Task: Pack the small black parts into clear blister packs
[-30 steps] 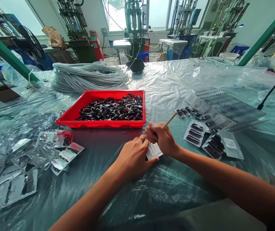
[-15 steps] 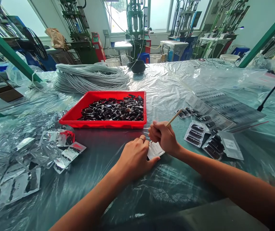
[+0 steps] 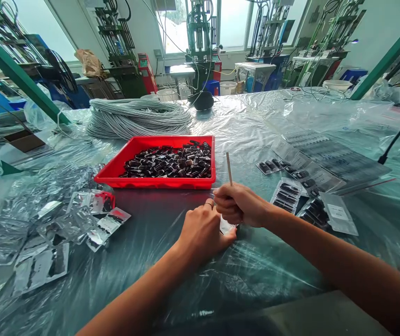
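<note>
My right hand (image 3: pixel 239 205) is closed round a thin wooden stick (image 3: pixel 229 168) that points almost straight up. Under it lies a small white-labelled bag (image 3: pixel 225 227), mostly hidden. My left hand (image 3: pixel 203 232) rests on the table with fingers curled over that bag, thumb stretched beside it; a ring shows on one finger. Just beyond both hands stands a red tray (image 3: pixel 116 167) full of small black parts (image 3: pixel 170 163).
Filled small bags (image 3: pixel 286 195) lie to the right, with flat sheets (image 3: pixel 333 156) behind them. Empty clear bags (image 3: pixel 56 228) are scattered at the left. A grey cable coil (image 3: pixel 139 119) lies behind the tray. Plastic film covers the table; machines stand at the back.
My right hand has turned, swinging the stick from leaning right to nearly upright, and now covers more of the small bag. The left hand stays on the bag.
</note>
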Motion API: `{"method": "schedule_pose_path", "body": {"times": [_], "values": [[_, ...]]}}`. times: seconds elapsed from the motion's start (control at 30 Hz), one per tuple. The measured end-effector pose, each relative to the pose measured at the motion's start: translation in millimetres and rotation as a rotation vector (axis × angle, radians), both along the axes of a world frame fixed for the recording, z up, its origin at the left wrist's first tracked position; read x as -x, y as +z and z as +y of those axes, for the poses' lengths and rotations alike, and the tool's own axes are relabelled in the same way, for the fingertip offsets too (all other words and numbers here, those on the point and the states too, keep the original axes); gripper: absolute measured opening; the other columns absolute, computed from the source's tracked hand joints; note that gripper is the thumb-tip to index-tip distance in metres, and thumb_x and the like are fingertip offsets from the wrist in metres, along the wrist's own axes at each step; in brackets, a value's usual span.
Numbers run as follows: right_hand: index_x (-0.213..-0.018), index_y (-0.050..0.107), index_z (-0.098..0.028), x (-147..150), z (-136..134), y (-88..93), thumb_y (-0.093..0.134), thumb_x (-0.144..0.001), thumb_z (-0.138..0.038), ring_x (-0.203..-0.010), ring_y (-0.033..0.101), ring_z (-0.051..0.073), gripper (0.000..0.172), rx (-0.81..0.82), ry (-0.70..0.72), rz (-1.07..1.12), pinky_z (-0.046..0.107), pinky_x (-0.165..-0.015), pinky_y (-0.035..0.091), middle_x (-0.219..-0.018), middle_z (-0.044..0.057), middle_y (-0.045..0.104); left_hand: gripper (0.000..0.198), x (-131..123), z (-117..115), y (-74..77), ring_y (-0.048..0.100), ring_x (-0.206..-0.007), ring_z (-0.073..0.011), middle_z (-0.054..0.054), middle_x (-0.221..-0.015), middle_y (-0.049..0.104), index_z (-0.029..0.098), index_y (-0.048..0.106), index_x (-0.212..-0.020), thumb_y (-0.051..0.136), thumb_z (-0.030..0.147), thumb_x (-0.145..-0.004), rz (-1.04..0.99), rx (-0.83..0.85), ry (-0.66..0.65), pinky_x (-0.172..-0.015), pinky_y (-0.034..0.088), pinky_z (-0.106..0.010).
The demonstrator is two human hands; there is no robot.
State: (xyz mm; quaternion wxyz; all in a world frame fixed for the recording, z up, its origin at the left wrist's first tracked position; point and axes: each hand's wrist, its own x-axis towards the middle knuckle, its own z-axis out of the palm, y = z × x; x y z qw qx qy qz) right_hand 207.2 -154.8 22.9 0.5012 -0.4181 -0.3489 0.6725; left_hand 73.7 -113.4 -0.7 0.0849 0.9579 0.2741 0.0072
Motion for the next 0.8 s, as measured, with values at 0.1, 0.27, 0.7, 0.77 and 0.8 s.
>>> {"method": "schedule_pose_path", "body": {"times": [0.1, 0.27, 0.7, 0.77, 0.8], "values": [[-0.046, 0.028, -0.023, -10, 0, 4.2, 0.050, -0.080, -0.028, -0.038, 0.012, 0.005, 0.041, -0.033, -0.045, -0.013, 0.020, -0.034, 0.009, -0.042, -0.009, 0.022, 0.049, 3, 8, 0.0, 0.069, -0.089, -0.0303, -0.012, -0.103, 0.067, 0.016, 0.068, -0.105, 0.057, 0.058, -0.083, 0.000, 0.030, -0.055, -0.073, 0.053, -0.038], [-0.044, 0.027, -0.022, -22, 5, 5.4, 0.051, -0.082, -0.030, -0.038, 0.015, 0.006, 0.045, -0.233, -0.307, 0.012, 0.022, -0.037, 0.012, -0.042, -0.008, 0.020, 0.072, 10, 20, 3.3, 0.067, -0.101, -0.0339, -0.014, -0.125, 0.060, 0.016, 0.059, -0.126, 0.063, 0.068, -0.077, 0.043, 0.069, -0.123, -0.080, 0.053, -0.041], [-0.044, 0.026, -0.022, 10, 9, -25.2, 0.060, -0.081, -0.044, -0.038, 0.018, 0.005, 0.055, -0.399, -0.450, 0.062, 0.024, -0.040, 0.015, -0.041, -0.008, 0.022, 0.043, 7, 21, -3.6, 0.065, -0.095, -0.0310, -0.010, -0.107, 0.064, 0.017, 0.064, -0.105, 0.064, 0.053, -0.081, -0.020, 0.167, -0.090, -0.079, 0.051, -0.040], [-0.044, 0.026, -0.022, 11, 12, -28.4, 0.059, -0.081, -0.044, -0.038, 0.018, 0.005, 0.054, -0.416, -0.474, 0.040, 0.024, -0.040, 0.015, -0.041, -0.008, 0.022, 0.041, 5, 20, -5.9, 0.065, -0.093, -0.0299, -0.010, -0.106, 0.064, 0.016, 0.064, -0.104, 0.066, 0.049, -0.079, -0.064, 0.194, -0.077, -0.078, 0.050, -0.039], [-0.044, 0.026, -0.022, 12, 14, -30.4, 0.059, -0.080, -0.044, -0.037, 0.019, 0.005, 0.054, -0.427, -0.484, 0.026, 0.024, -0.040, 0.015, -0.041, -0.008, 0.022, 0.040, 5, 20, -6.7, 0.065, -0.092, -0.0292, -0.010, -0.105, 0.065, 0.016, 0.064, -0.104, 0.066, 0.048, -0.078, -0.083, 0.207, -0.078, -0.078, 0.050, -0.038]]}}
